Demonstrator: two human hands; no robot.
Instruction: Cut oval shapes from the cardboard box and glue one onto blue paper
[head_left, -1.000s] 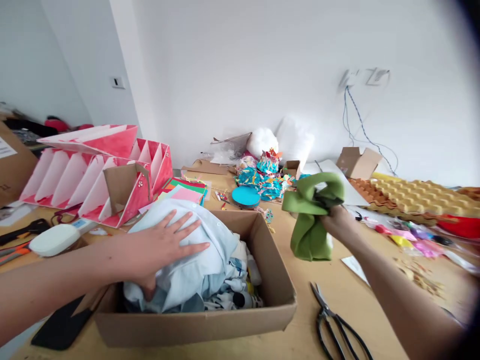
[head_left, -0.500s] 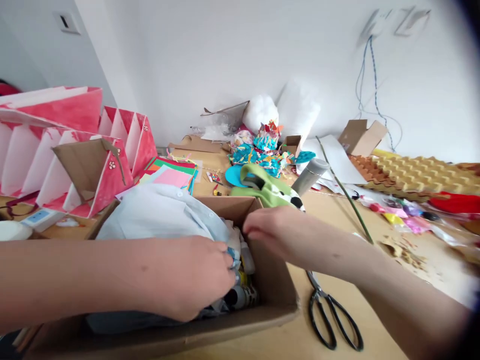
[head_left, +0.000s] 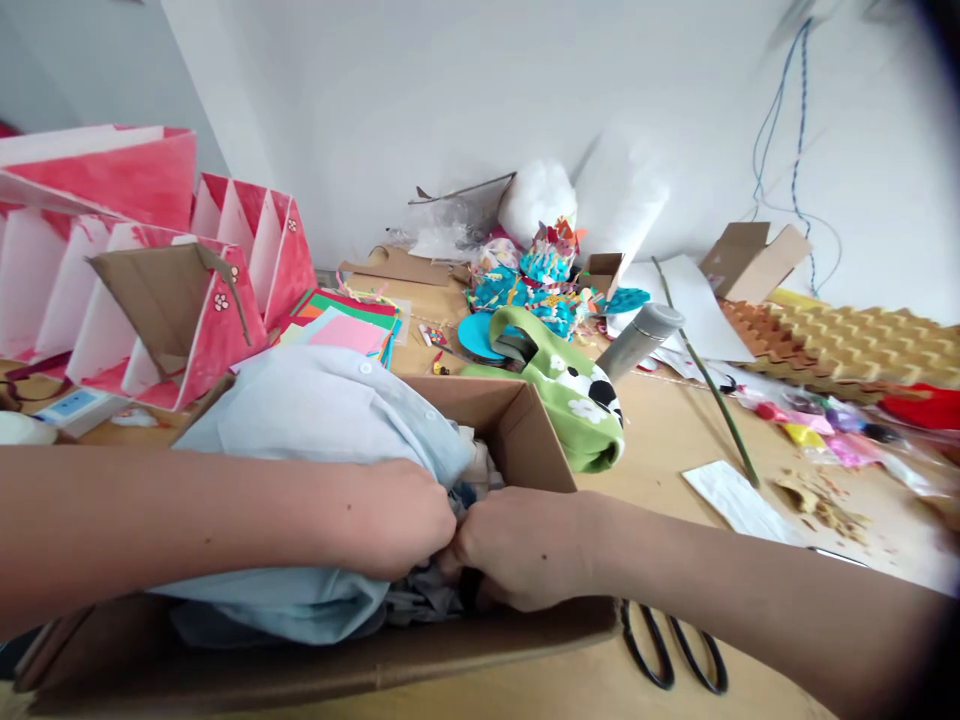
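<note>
A cardboard box (head_left: pixel 536 430) stands on the table before me, holding a pale blue buttoned shirt (head_left: pixel 315 400) and crumpled pieces of cloth or plastic. My left hand (head_left: pixel 409 515) is closed into a fist at the shirt's right edge, inside the box. Against its knuckles, my right hand (head_left: pixel 525 545) reaches down with curled fingers, near a small dark item. What either hand grips is hidden by the fingers. Black-handled scissors (head_left: pixel 651 650) lie beside the box, partly covered by my right forearm.
A green flowered bag (head_left: pixel 589 425) and a grey flask (head_left: pixel 641 338) are behind the box's right side. Pink-and-white folded card racks (head_left: pixel 225 330) stand at left. Coloured paper (head_left: pixel 349 330), a green stem (head_left: pixel 712 385), a white packet (head_left: pixel 739 498) and egg trays (head_left: pixel 870 335) lie around.
My right hand has come down from above the box's right side to meet my left hand inside. The bottles seen at the box's right end are now covered. The view has shifted slightly.
</note>
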